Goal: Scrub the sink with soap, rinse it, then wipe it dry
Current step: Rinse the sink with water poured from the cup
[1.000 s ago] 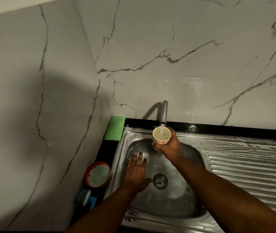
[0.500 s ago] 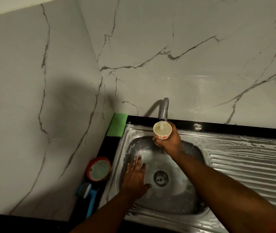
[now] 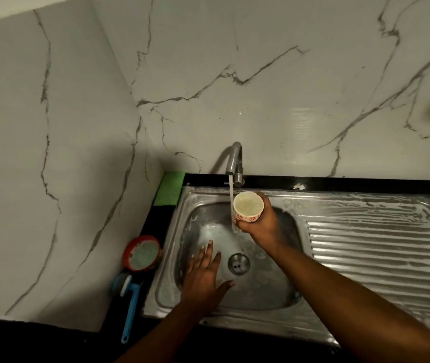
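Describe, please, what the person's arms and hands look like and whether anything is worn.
The left hand and right hand are ungloved, with no ring, watch or bracelet showing. Both arms are bare to the frame edge, with no sleeve in view.

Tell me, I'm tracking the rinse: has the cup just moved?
Yes. The cup shifted right, out from under the tap; water now passes its left side.

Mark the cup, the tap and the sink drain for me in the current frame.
cup (image 3: 248,205), head view, on the liquid inside its rim.
tap (image 3: 235,158), head view, on the curved metal spout.
sink drain (image 3: 238,263), head view, on the middle of the strainer.
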Available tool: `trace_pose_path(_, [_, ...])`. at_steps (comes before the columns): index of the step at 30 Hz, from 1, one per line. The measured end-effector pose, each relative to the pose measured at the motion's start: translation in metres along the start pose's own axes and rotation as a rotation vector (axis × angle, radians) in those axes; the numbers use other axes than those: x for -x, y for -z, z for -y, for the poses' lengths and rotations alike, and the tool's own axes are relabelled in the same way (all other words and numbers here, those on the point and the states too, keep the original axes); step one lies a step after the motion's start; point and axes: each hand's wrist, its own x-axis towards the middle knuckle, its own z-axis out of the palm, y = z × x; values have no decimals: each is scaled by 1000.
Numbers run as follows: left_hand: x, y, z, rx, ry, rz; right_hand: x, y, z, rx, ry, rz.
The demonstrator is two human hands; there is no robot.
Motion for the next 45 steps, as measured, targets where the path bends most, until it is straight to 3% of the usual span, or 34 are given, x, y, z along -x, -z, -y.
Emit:
trace_pose_path(6, [16, -18, -20, 52, -114, 35, 57, 42, -18, 53, 38, -129])
trace_pose_path(11, [25, -22, -56, 86, -249, 37, 105, 90, -29, 60, -35, -244])
trace_pose_path(22, [43, -41, -195, 137, -593, 54, 191, 244, -55, 74, -69, -422])
trace_pose_path(30, [62, -85, -359, 145, -713, 91, 223, 397, -71, 166, -53, -391])
trace_pose_path(35, [66, -110, -455, 30, -821, 96, 238, 477, -81, 186, -62, -382])
trace_pose_path(45, [51, -126, -558, -94, -1009, 227, 238, 556, -96, 212, -61, -393])
